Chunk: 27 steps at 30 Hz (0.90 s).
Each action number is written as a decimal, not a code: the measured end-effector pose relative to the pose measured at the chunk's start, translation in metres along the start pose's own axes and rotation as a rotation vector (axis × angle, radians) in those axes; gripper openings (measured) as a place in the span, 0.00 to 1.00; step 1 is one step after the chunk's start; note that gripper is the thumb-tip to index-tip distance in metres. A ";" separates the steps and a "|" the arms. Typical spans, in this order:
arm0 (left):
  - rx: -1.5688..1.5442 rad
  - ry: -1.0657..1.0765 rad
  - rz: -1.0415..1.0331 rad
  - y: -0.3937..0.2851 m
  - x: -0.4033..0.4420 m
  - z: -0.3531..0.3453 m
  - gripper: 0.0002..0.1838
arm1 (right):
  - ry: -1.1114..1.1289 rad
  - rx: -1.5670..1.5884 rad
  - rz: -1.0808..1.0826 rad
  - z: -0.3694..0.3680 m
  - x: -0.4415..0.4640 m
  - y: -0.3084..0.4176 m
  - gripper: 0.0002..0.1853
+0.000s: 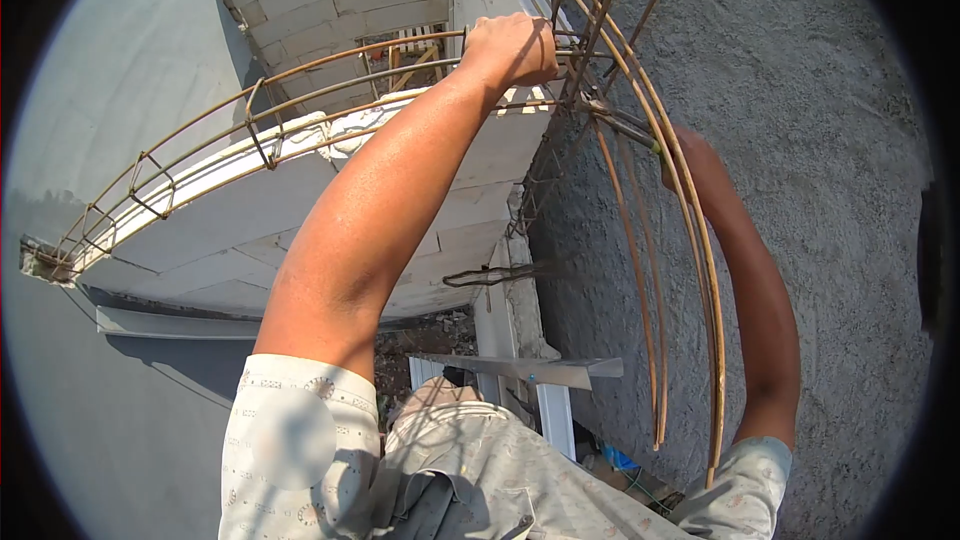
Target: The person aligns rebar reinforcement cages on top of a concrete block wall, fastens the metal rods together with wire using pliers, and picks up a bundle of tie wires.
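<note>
My left hand (510, 46) is closed in a fist around the rebar cage (345, 65), where it meets the upright bars at the wall corner. Just to its right, my right hand (694, 172) is wrapped around the handles of what look like pincers (630, 127). Their jaws rest at the joint between the horizontal cage and the upright bars (600, 20); the tie point itself is too small to make out. Long bent rebars (690, 225) curve down in front of my right wrist and partly cover that hand.
Beneath the cage runs a white block wall (420, 205). A rough grey wall (820, 190) rises on the right. Twisted wire or bar (490, 277) sticks out of the corner. Metal channel pieces (556, 418) lie below, near my legs. Loose bar ends hang at right.
</note>
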<state>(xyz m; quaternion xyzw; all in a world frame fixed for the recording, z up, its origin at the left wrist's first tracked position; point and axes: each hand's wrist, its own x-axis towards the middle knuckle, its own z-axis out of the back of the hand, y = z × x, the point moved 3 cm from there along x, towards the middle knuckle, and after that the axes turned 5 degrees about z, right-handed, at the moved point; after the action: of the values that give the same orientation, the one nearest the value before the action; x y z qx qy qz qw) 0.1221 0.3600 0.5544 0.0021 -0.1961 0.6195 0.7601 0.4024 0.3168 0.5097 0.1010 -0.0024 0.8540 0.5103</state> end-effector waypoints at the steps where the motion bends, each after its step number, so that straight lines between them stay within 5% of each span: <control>1: 0.001 0.001 0.010 0.000 0.000 0.002 0.16 | -0.008 -0.052 -0.002 0.023 0.005 0.014 0.21; 3: 0.008 0.018 0.049 -0.001 0.000 0.001 0.17 | -0.203 0.014 0.086 0.023 0.009 0.007 0.21; 6: 0.011 -0.045 0.060 -0.005 -0.003 0.003 0.16 | 0.032 0.098 0.008 -0.018 0.003 -0.001 0.22; 9: -0.005 -0.061 0.064 -0.003 0.000 0.001 0.16 | 0.023 -0.051 -0.023 0.013 0.002 0.020 0.22; 16: 0.024 -0.018 0.090 0.002 0.007 -0.007 0.18 | -0.172 0.289 -0.077 -0.013 -0.056 0.014 0.25; 27: -0.017 0.151 0.094 -0.003 0.013 0.005 0.25 | -0.362 0.595 -0.519 -0.009 -0.199 -0.017 0.16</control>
<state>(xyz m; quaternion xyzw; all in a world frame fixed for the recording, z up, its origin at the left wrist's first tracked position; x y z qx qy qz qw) 0.1252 0.3705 0.5637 -0.0606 -0.1434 0.6513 0.7427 0.5069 0.1525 0.4647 0.3891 0.1800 0.6293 0.6482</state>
